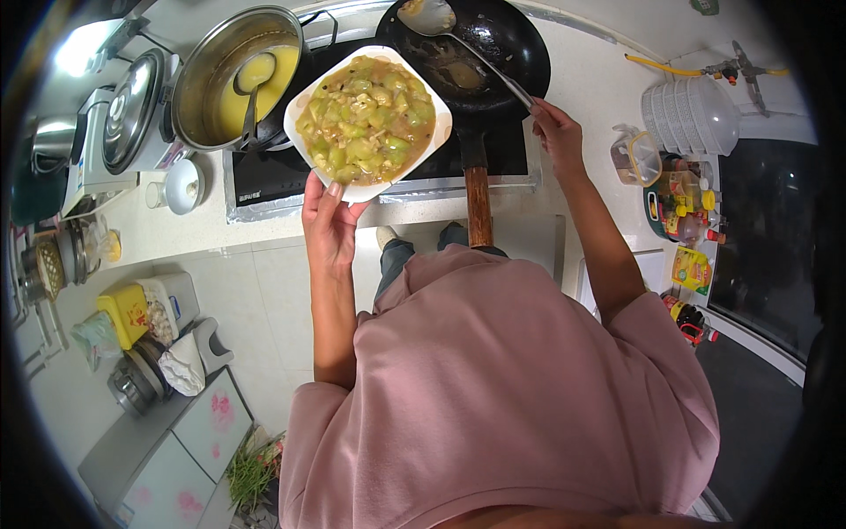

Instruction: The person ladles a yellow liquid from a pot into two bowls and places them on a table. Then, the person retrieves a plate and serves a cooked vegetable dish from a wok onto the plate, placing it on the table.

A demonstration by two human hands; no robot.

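Note:
My left hand (332, 221) grips the near corner of a white square plate (365, 192), thumb on the rim. Cooked green vegetable pieces in brown sauce (371, 119) fill the plate, which is held up over the cooktop (277, 178). In my right hand (556, 135) is the handle of a metal spatula (489, 63). Its sauce-smeared blade reaches over the far side of a black wok (522, 49). Some brown sauce lies in the bottom of the wok. The wok's wooden handle (479, 208) points towards my body.
Left of the plate stands a steel pot (198, 99) of yellow liquid with a ladle (251, 109) in it. A small white bowl (184, 188) and a lidded cooker (135, 112) are farther left. At right are stacked white baskets (687, 116) and several seasoning bottles (687, 192).

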